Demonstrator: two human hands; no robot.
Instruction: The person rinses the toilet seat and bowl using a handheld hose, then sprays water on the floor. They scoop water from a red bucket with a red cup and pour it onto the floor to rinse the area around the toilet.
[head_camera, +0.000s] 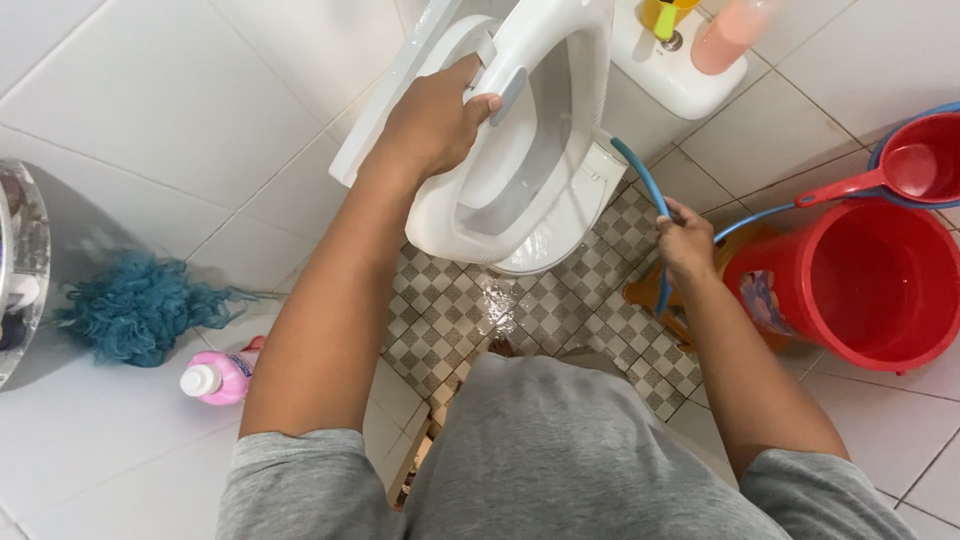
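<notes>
While a person in a grey T-shirt stands over a white toilet, both bare arms reach forward from the bottom of the frame. Nearest the camera, patterned grey-and-white floor tiles show wet patches in front of the bowl. The right hand is closed around a blue hose, gripping it just beside the bowl's right flank. The hose's long axis runs roughly up and down the frame: its free end curves up and to the left, pointing toward the rim of the bowl, while its lower length drops behind the hand toward the floor. A second blue stretch leads off to the right toward the red bucket, which stands on the floor near the right wrist. The right forearm is angled inward, wrist slightly bent.

Farther out, the left arm extends almost straight, and the left hand is clamped on the raised toilet seat, fingers curled over its edge and thumb on the near side, holding it tilted above the bowl. A red dipper with a long handle rests over a second red pail at the far right. To the left, on the white tiles, lie a pink bottle with a white cap and a teal mesh sponge. On the cistern top at the far edge stand a yellow container and a pale pink bottle.
</notes>
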